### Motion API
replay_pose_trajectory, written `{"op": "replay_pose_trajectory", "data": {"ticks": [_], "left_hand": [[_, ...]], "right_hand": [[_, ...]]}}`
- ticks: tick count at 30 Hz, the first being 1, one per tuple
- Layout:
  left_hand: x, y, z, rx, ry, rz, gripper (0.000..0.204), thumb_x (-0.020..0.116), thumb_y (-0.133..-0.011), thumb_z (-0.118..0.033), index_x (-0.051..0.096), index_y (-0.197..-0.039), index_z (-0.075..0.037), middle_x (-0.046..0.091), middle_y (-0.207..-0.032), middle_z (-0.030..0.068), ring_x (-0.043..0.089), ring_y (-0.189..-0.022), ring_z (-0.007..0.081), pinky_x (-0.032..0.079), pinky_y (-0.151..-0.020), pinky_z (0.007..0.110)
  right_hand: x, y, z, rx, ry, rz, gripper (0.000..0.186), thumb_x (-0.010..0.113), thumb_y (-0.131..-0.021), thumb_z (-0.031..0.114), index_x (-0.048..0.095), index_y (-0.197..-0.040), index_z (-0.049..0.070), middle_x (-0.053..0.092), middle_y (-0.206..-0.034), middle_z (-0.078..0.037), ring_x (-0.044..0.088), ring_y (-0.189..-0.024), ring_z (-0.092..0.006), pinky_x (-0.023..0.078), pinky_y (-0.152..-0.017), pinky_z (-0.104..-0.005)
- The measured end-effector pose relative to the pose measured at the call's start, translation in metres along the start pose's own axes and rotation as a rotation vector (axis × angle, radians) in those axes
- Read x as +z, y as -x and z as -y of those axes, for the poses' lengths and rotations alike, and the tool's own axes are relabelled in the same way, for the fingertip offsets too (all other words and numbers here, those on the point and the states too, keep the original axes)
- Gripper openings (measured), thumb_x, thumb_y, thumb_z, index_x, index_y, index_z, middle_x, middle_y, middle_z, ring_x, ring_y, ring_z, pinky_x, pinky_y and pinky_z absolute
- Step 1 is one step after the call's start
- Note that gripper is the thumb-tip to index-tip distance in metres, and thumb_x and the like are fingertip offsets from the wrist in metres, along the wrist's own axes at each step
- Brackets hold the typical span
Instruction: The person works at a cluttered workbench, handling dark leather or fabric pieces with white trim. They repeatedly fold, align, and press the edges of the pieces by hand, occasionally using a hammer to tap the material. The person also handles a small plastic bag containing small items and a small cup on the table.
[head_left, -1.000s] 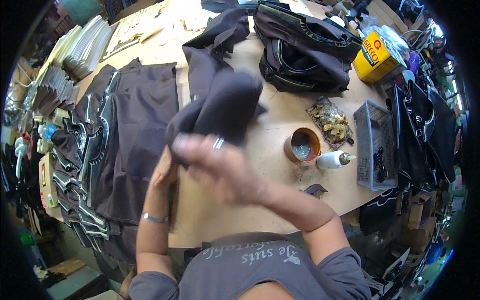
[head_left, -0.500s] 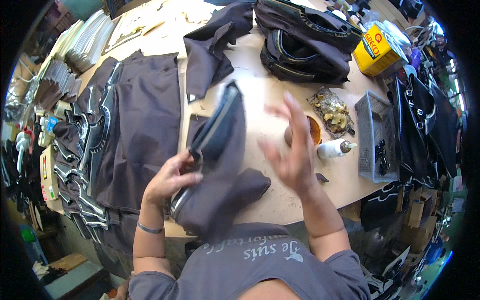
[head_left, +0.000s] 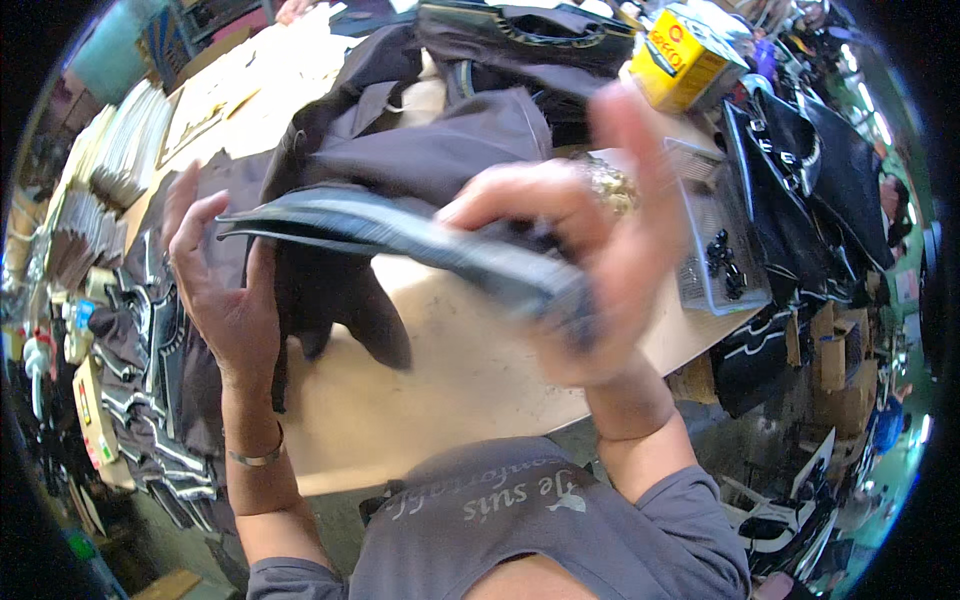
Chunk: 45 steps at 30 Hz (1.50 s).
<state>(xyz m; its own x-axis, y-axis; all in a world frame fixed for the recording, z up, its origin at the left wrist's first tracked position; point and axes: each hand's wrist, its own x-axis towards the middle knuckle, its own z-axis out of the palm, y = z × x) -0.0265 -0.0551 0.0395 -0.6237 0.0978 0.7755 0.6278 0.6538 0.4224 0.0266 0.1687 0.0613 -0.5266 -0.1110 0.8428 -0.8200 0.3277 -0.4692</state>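
Observation:
A dark brown fabric bag piece [head_left: 420, 145] is raised over the table, its black-and-grey trimmed edge [head_left: 400, 225] stretched toward me between both hands. My right hand [head_left: 615, 250], smeared by motion, grips the right end of that edge. At the other end, my left hand [head_left: 225, 300] has its fingers spread and stands beside the trim; whether its thumb touches the cloth I cannot tell. A dark flap of cloth [head_left: 375, 320] hangs below the edge. More dark bags with black trim [head_left: 530, 30] lie behind, partly covered by the raised piece.
Stacked dark panels with light-edged trim [head_left: 155, 390] lie at the left, near paper stacks [head_left: 130, 135]. To the right are a yellow tin [head_left: 675, 60], a grey mesh basket [head_left: 700, 285] with small black parts, and hanging black bags [head_left: 815, 190]. Another person's hand [head_left: 293, 10] shows at the far edge.
The bag piece has turned from upright to crosswise and spread out at the far side. My left hand has let go and opened; my right hand has come in and taken the trimmed edge.

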Motion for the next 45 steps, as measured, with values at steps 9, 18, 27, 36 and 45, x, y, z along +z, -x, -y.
{"op": "replay_pose_trajectory", "data": {"ticks": [9, 18, 27, 36, 45], "left_hand": [[0.054, 0.156, 0.019, -0.782, 0.848, 0.306, 0.043, 0.057, -0.074, 0.004, 0.044, -0.115, 0.002, 0.044, -0.117, 0.0084, 0.050, -0.092, 0.0121, 0.045, -0.074, 0.022], [0.046, 0.189, 0.028, -0.675, 0.302, 0.375, 0.038, 0.052, -0.079, 0.005, 0.042, -0.115, -0.001, 0.052, -0.102, 0.0126, 0.054, -0.084, 0.0170, 0.048, -0.069, 0.026], [0.056, 0.208, 0.045, -0.350, 0.132, 0.343, 0.039, 0.057, -0.079, 0.000, 0.045, -0.117, -0.001, 0.053, -0.103, 0.0148, 0.055, -0.085, 0.0247, 0.045, -0.075, 0.031], [0.049, 0.196, 0.053, -0.143, -0.065, 0.286, 0.035, 0.060, -0.077, 0.004, 0.051, -0.110, 0.000, 0.060, -0.102, 0.0170, 0.060, -0.088, 0.0299, 0.049, -0.074, 0.034], [0.042, 0.187, 0.056, -0.380, 0.139, 0.514, 0.028, 0.048, -0.082, 0.006, 0.045, -0.110, 0.003, 0.053, -0.102, 0.0130, 0.053, -0.093, 0.0227, 0.042, -0.083, 0.030]], "right_hand": [[0.070, 0.135, -0.027, 0.401, 0.076, 0.739, 0.086, 0.068, -0.066, 0.016, 0.019, -0.136, 0.014, 0.052, -0.107, -0.011, 0.050, -0.101, -0.0287, 0.035, -0.092, -0.0471], [-0.035, 0.127, -0.068, 0.716, 1.024, 0.637, 0.055, 0.077, -0.056, 0.033, 0.057, -0.102, 0.011, 0.027, -0.136, -0.013, 0.018, -0.128, -0.0328, 0.017, -0.101, -0.0544], [-0.043, 0.136, -0.095, 0.842, 0.979, 0.815, 0.043, 0.073, -0.057, 0.037, 0.062, -0.088, 0.009, 0.015, -0.141, -0.017, 0.009, -0.131, -0.0377, 0.013, -0.098, -0.0641], [-0.036, 0.133, -0.047, 0.656, 1.009, 0.654, 0.032, 0.069, -0.064, 0.031, 0.060, -0.084, 0.008, 0.025, -0.136, -0.014, 0.018, -0.128, -0.0353, 0.019, -0.095, -0.0630], [0.068, 0.127, -0.042, 0.198, 0.469, 0.426, 0.050, 0.056, -0.073, 0.018, 0.043, -0.121, 0.011, 0.041, -0.124, -0.013, 0.031, -0.122, -0.0338, 0.020, -0.097, -0.0587]]}}
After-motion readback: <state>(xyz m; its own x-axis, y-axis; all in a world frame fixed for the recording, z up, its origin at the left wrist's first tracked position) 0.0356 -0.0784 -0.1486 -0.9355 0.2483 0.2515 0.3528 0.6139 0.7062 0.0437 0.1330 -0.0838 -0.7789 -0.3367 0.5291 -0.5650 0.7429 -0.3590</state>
